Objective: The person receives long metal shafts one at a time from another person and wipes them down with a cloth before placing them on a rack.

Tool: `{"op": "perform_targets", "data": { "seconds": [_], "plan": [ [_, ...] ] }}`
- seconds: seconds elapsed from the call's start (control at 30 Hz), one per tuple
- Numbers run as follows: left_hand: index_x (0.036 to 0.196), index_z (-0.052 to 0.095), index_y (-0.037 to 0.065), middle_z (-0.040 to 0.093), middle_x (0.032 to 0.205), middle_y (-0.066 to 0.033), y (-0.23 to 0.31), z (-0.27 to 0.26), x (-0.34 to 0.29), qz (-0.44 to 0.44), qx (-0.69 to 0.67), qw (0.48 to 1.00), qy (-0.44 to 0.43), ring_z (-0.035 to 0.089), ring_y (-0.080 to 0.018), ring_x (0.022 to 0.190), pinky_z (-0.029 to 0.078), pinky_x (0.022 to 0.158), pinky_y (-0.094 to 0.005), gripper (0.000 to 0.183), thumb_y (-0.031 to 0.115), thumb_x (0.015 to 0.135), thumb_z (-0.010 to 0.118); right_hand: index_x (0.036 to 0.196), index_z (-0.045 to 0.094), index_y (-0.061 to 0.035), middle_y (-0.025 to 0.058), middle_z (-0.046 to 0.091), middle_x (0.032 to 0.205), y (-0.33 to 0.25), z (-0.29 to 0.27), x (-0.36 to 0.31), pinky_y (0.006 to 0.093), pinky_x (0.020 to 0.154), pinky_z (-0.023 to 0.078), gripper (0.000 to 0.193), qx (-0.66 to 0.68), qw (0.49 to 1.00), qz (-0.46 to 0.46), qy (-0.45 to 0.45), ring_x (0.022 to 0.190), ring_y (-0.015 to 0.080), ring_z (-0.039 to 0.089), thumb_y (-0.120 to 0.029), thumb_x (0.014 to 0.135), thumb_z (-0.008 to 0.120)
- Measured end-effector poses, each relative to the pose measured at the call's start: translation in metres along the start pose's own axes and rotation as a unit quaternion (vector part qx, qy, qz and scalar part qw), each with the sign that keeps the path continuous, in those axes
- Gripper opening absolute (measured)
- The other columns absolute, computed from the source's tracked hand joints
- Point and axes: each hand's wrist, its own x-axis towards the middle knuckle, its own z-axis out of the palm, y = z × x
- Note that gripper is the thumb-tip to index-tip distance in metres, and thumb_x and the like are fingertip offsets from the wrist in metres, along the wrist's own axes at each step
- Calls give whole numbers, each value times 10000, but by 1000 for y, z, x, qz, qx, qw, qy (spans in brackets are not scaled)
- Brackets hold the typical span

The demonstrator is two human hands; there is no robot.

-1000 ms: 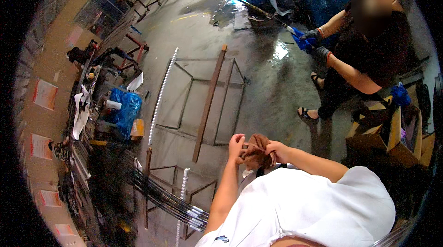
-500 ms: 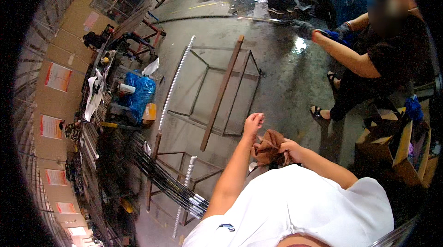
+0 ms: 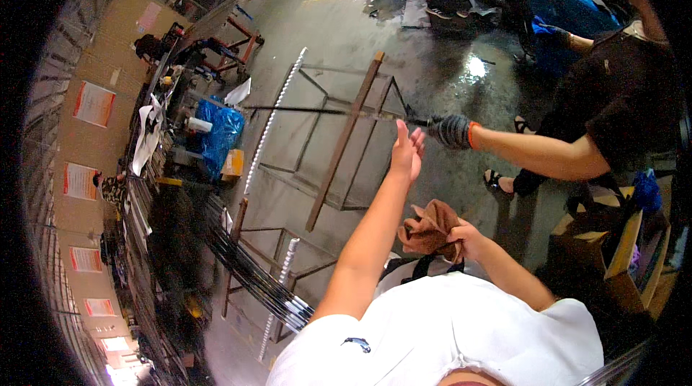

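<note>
My left hand [image 3: 409, 152] reaches forward past the frame's near right corner. Its fingers are stretched out and nothing is in them. The end of a long thin dark rod [image 3: 310, 110] lies just beyond my fingertips; whether they touch it I cannot tell. A co-worker's hand in a grey-black glove [image 3: 450, 131] with an orange cuff holds the rod's right end. Close to my body, my right hand [image 3: 470, 239] is closed on a crumpled brown cloth [image 3: 431, 227]. Ahead stands a metal frame [image 3: 299, 183] with a brown bar [image 3: 346, 142] and a white notched strip [image 3: 276, 116] on top.
A second frame with a white notched strip [image 3: 288, 260] stands nearer, at left. Bundled dark rods [image 3: 252, 271] run beside it. Blue plastic wrapping [image 3: 225, 137] and a small yellow box [image 3: 233, 163] are farther left. Open cardboard boxes [image 3: 598, 242] stand at right, near the co-worker's feet.
My left hand has moved forward from beside the cloth and its fingers have opened. The co-worker's gloved hand and the rod have come nearer, over the frame. My right hand still holds the cloth.
</note>
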Motion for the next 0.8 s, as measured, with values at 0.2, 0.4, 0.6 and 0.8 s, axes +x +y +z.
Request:
{"op": "perform_targets", "data": {
  "seconds": [0.2,0.4,0.6,0.8],
  "plan": [
    [821,442,43,509,748,-89,-22,48,43,102,-141,985,17,532,-221,714,458,688,-370,179,180,927,396,1178,425,-5,41,536,987,2,3,-11,252,705,416,539,-57,990,-129,9,820,144,508,-67,649,501],
    [860,393,57,441,747,-37,95,11,2,292,-134,947,15,440,-165,648,436,647,-330,131,170,924,410,1208,396,6,60,538,958,0,-10,-24,272,706,428,597,-42,996,-70,-40,822,153,516,-90,629,509],
    [951,391,71,405,754,-35,177,-36,-97,365,-12,930,38,388,-136,643,372,596,-294,69,124,917,420,1238,353,-12,131,472,1169,-34,35,11,377,928,380,645,8,978,-187,-86,1079,267,476,-46,618,528],
    [992,401,51,414,756,-25,168,-27,-173,376,21,926,24,403,-126,657,376,618,-277,140,153,910,453,1226,346,-6,155,515,1100,-73,168,73,364,772,438,559,-498,844,-177,-85,933,266,538,-93,722,571]
  ]
}}
